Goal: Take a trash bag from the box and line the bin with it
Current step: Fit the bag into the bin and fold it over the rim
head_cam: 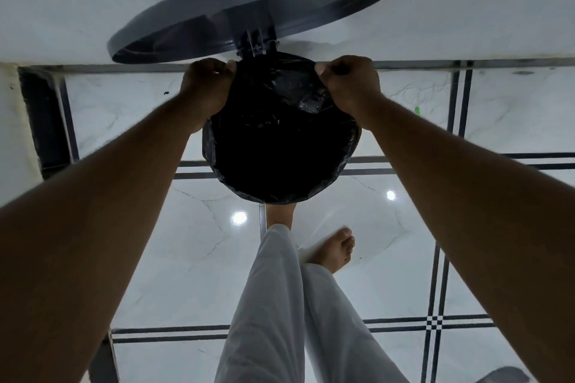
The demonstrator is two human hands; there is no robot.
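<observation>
A round bin stands on the floor below me, its mouth covered by a black trash bag (280, 149) whose edge is folded over the near and side rim. The grey lid (249, 6) is swung up against the white wall, held by a hinge (256, 40) at the back. My left hand (207, 84) pinches the bag's edge at the back left of the rim. My right hand (348, 81) pinches it at the back right, where the plastic is bunched. One bare foot (280, 214) is under the bin's front edge. The box is not in view.
The floor is glossy white tile (404, 274) with dark double lines. My other bare foot (337, 249) stands just behind the bin, white trouser legs below. A dark gap (46, 121) sits at the left wall. A grey object (504, 375) shows at the bottom right corner.
</observation>
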